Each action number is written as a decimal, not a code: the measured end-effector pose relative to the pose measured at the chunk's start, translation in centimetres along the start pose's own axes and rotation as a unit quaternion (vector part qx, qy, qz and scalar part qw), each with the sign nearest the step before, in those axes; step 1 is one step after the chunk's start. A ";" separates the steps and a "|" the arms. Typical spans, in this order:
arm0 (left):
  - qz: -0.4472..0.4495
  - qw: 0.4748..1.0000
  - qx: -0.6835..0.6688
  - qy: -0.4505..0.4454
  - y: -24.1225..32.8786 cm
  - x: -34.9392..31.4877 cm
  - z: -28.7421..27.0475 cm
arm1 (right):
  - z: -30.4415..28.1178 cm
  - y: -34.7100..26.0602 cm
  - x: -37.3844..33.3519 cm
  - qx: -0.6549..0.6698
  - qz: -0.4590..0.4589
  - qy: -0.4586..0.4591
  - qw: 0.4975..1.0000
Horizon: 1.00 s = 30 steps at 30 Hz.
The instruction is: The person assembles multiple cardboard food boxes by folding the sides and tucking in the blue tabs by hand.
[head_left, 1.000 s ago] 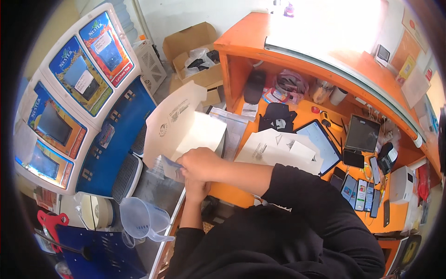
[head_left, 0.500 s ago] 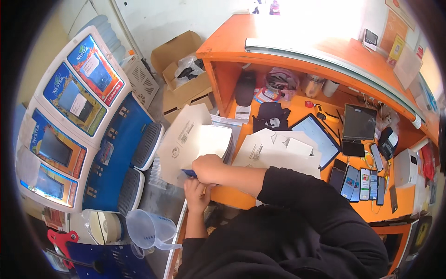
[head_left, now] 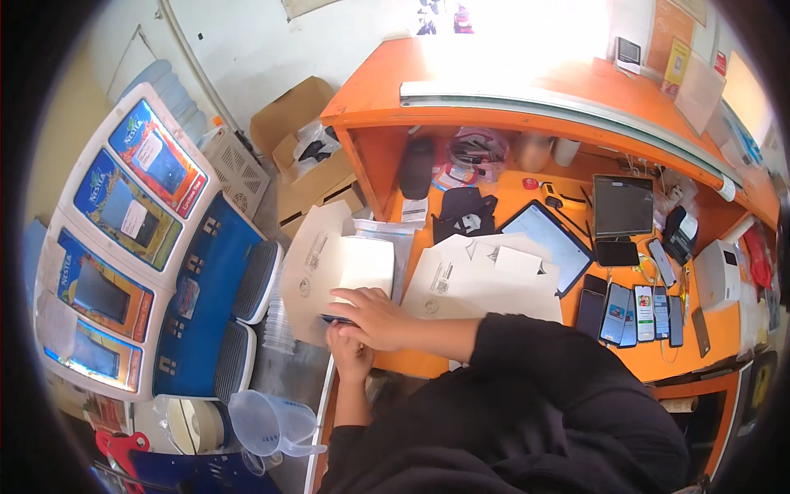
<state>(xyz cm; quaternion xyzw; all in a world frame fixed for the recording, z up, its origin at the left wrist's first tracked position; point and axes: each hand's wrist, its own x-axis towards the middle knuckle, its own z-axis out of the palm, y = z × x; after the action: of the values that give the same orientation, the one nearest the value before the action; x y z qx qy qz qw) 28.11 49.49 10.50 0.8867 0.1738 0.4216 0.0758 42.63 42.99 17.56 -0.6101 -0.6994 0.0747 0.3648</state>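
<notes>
A folding cardboard box blank, brown outside with dark printing and a white inner face, stands partly folded at the desk's left edge. My right hand lies over its near end, fingers stretched out and pressed down. Under those fingers shows a small dark blue thing, mostly hidden, its kind unclear. Just below, my left hand is closed with curled fingers against this thing and the box's edge. Flat brown box blanks lie to the right.
A drink dispenser and a clear measuring jug are on the left. The orange desk holds a tablet, several phones and a dark screen. Behind stands an open carton.
My right hand has gone from a closed fist to stretched fingers over the box's near end. My left hand stays just below it. The whole view has shifted slightly.
</notes>
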 end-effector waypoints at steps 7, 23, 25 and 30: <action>0.000 0.992 0.100 0.073 2.9 1.3 -0.9 | -6.9 5.0 -15.7 -0.078 0.254 -0.268 0.926; -0.064 0.768 -0.286 -0.570 15.3 4.2 11.1 | -9.2 7.0 -25.4 0.014 0.393 -0.185 0.900; -0.112 0.769 -0.268 -0.569 15.3 3.9 11.4 | -9.9 7.1 -25.3 0.028 0.379 -0.146 0.913; -0.340 0.724 -0.495 -0.339 13.5 2.8 12.5 | -15.2 4.6 -25.4 0.216 0.332 0.128 0.909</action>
<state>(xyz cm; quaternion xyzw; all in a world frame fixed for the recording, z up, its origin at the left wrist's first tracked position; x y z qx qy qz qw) 42.75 38.20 8.38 0.6884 0.1924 0.0646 0.6963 55.21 15.86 15.39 -0.7175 -0.3708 0.2624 0.5280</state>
